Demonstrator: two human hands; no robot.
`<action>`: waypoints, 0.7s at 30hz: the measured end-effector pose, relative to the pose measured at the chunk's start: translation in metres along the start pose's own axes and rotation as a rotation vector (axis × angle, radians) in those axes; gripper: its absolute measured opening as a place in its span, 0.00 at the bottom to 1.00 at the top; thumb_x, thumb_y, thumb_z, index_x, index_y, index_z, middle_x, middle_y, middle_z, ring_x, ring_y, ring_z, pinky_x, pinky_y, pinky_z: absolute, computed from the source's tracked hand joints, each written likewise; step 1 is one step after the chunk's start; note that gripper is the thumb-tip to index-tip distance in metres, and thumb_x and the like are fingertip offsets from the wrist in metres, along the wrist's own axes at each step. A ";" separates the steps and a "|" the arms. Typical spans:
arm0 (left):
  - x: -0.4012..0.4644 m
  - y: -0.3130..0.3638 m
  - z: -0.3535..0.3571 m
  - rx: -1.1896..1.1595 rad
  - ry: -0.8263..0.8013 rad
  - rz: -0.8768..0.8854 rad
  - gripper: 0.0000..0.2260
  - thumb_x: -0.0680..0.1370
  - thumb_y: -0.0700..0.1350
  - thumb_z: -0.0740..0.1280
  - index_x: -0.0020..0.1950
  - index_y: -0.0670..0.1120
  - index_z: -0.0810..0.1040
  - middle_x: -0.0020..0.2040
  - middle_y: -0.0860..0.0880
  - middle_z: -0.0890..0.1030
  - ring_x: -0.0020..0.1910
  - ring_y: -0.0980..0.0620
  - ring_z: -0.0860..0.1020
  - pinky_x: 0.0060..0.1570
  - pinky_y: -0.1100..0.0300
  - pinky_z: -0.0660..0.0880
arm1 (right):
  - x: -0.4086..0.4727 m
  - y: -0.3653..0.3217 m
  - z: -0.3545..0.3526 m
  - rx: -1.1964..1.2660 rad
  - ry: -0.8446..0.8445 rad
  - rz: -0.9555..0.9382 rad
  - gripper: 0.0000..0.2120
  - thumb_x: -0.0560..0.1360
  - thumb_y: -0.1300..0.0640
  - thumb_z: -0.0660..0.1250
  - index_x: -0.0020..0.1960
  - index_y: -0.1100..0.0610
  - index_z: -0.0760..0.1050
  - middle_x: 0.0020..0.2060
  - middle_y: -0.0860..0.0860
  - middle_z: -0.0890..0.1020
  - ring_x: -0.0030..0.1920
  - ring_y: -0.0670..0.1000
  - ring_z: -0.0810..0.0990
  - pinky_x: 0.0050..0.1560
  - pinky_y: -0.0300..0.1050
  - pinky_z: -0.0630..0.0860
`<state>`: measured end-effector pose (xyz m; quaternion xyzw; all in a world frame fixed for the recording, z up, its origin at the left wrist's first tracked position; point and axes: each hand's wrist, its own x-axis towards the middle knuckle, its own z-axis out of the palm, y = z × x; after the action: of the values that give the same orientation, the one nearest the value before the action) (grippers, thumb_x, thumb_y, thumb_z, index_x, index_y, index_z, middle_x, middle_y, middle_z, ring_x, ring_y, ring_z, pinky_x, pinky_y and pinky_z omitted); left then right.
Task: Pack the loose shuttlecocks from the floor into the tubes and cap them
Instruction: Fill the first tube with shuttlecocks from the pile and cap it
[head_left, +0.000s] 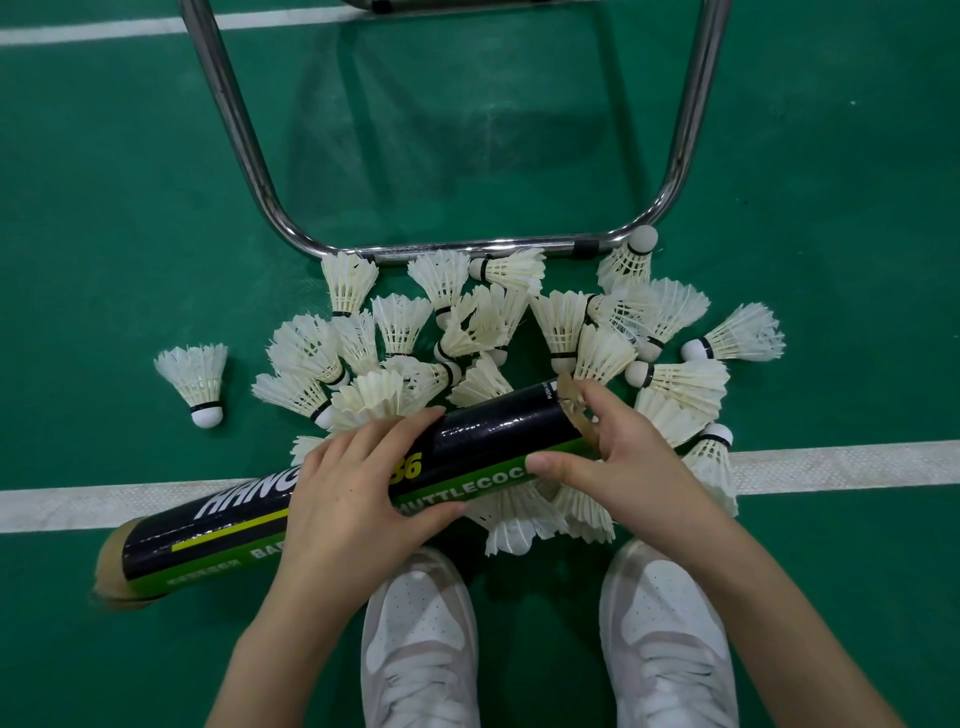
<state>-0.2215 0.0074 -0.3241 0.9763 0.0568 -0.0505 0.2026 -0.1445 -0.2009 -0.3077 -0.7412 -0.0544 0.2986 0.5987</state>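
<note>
We see a black-and-green tube (483, 436) lying slanted across the heap, its far end open with torn cardboard edges. Loose white feathered shuttlecocks (566, 322) lie piled on the green floor; one shuttlecock (195, 382) lies apart, left.

Glossy cardboard tube (322, 499), feathered shuttlecocks (193, 382), shiny metal frame (467, 247)

A green court floor (104, 208) carries two white lines (831, 465), one near and one far. A shiny metal chair frame (467, 248) stands on it. Two white sneakers (421, 639) show at the bottom edge.
</note>
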 end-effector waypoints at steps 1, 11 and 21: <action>0.000 0.000 0.000 -0.003 -0.001 -0.001 0.32 0.65 0.70 0.59 0.68 0.62 0.64 0.57 0.57 0.77 0.57 0.51 0.75 0.56 0.52 0.68 | 0.000 0.001 -0.001 -0.005 0.000 -0.005 0.18 0.68 0.59 0.73 0.53 0.44 0.72 0.48 0.44 0.82 0.51 0.46 0.80 0.57 0.55 0.75; 0.004 0.000 0.003 -0.030 0.001 -0.061 0.34 0.64 0.72 0.58 0.68 0.61 0.66 0.58 0.56 0.77 0.58 0.49 0.75 0.56 0.50 0.68 | 0.003 -0.001 -0.032 0.037 0.221 -0.089 0.06 0.71 0.58 0.69 0.47 0.57 0.77 0.42 0.51 0.83 0.44 0.47 0.81 0.46 0.38 0.77; 0.004 0.000 0.001 -0.033 -0.015 -0.086 0.35 0.64 0.73 0.57 0.69 0.62 0.65 0.60 0.56 0.76 0.60 0.50 0.74 0.58 0.50 0.68 | 0.054 0.024 -0.068 -0.336 0.395 -0.021 0.11 0.74 0.59 0.68 0.55 0.52 0.73 0.51 0.42 0.76 0.55 0.51 0.77 0.59 0.50 0.73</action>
<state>-0.2178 0.0078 -0.3254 0.9691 0.0981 -0.0656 0.2167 -0.0728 -0.2419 -0.3436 -0.8735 0.0071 0.1287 0.4694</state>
